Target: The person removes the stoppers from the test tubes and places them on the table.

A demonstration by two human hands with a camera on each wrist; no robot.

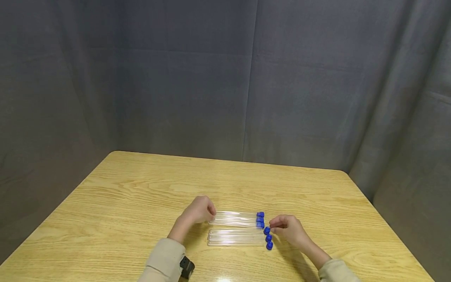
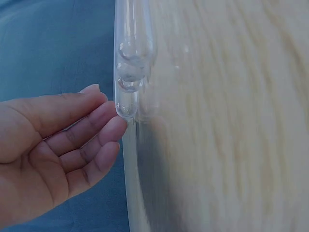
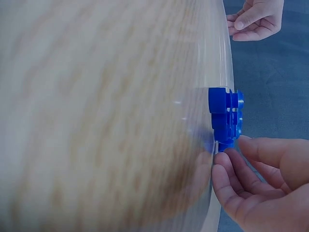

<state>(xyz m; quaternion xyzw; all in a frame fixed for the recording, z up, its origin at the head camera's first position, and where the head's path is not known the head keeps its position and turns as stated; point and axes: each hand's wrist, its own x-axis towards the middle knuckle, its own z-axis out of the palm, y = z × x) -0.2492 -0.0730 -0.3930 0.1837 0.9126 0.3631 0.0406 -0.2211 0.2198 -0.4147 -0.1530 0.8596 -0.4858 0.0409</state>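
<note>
Clear test tubes with blue caps lie side by side in two groups, rounded ends left and caps right. At the rounded ends of the far group of tubes [image 1: 234,219], my left hand [image 1: 201,209] has its fingertips right against a tube end [image 2: 126,104], its fingers loosely bent. The near group of tubes [image 1: 236,237] lies closer to me. My right hand [image 1: 289,231] is at the capped side, thumb and fingers apart, fingertips beside the nearest group's farthest blue cap [image 1: 266,230]. In the right wrist view, blue caps [image 3: 224,113] stand just past its fingertips.
The wooden table [image 1: 141,184] extends around the tubes on all sides. Dark grey curtains [image 1: 190,98] hang behind it and at both sides. A black wrist device [image 1: 187,267] is strapped at the left sleeve [image 1: 163,260].
</note>
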